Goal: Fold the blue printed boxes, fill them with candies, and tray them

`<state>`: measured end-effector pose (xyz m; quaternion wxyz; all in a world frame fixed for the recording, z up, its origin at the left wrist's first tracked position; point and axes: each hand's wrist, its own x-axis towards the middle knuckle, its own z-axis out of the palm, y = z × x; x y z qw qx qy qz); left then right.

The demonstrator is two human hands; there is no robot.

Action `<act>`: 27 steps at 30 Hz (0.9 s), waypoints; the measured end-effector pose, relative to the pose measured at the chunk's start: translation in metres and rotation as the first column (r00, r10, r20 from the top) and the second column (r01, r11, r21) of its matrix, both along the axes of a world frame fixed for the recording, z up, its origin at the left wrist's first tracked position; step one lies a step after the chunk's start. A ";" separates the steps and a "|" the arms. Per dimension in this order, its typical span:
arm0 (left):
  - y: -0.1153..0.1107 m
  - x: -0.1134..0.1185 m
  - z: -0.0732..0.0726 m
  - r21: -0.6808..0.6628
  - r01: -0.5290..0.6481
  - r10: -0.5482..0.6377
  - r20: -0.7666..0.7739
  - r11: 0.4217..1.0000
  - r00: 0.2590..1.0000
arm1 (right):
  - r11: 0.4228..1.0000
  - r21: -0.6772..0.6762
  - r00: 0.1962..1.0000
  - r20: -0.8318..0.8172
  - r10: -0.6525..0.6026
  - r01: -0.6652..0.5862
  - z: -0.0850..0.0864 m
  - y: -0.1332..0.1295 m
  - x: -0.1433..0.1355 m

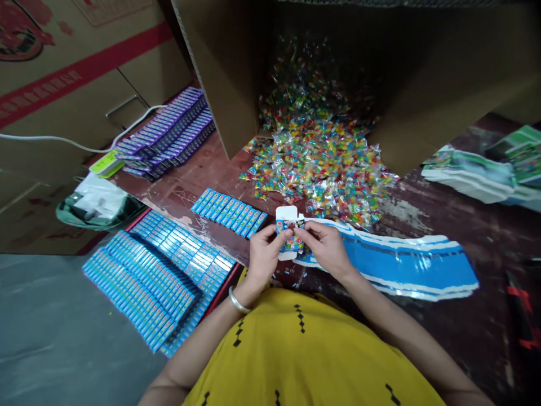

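Printed carton (97, 107): pale Chinese characters on its red band (114, 59), ending in 有限公司; leading characters blurred. Above the band, round red logo (19, 34), cut off by the view edge, no legible text. Right of the carton: purple boxes (164, 132) carry repeated print, too small to read. Further right and nearer the wearer, open-flap box (296, 239) and blue box row (228, 212) have small logos, lettering unreadable. Same for stacked blue boxes (139, 287), on the carton's near side.
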<state>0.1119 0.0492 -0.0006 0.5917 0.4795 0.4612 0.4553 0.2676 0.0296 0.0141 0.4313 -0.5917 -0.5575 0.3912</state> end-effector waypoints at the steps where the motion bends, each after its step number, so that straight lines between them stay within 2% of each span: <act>1: -0.001 0.002 0.001 0.016 -0.024 0.024 0.015 1.000 1.000 | 0.999 0.018 1.000 -0.004 -0.031 0.031 -0.001 0.000 -0.002; 4: -0.007 0.004 0.007 0.071 -0.082 0.078 0.051 0.994 0.996 | 0.994 0.045 0.992 -0.077 -0.098 0.101 -0.001 0.001 -0.005; 6: -0.009 0.003 0.010 0.100 -0.074 0.072 0.024 0.992 0.997 | 0.992 0.055 0.985 -0.141 -0.104 0.113 -0.001 0.002 -0.006; 10: -0.007 -0.004 0.012 0.116 0.082 -0.079 -0.033 0.990 0.996 | 0.989 0.094 0.984 -0.149 -0.098 0.113 -0.007 0.000 -0.008; 14: -0.002 -0.010 0.012 0.086 0.227 -0.228 0.001 0.970 0.974 | 0.990 0.106 0.993 -0.083 -0.087 0.096 -0.012 0.000 -0.005; 17: -0.001 -0.011 0.012 0.055 0.284 -0.286 0.032 0.957 0.958 | 0.986 0.149 0.997 -0.017 -0.074 0.075 -0.010 0.003 -0.001; 19: -0.002 -0.010 0.011 0.052 0.274 -0.276 0.042 0.960 0.960 | 0.981 0.182 0.997 -0.029 -0.066 0.070 -0.008 0.006 0.000; 24: -0.003 -0.008 0.009 0.047 0.119 -0.123 0.095 0.992 0.988 | 0.992 0.108 0.946 -0.324 -0.022 0.060 -0.002 0.017 0.000; 27: -0.005 -0.008 0.010 -0.005 0.133 -0.132 0.087 0.991 0.987 | 0.997 0.071 0.948 -0.314 0.048 -0.027 0.001 0.021 0.001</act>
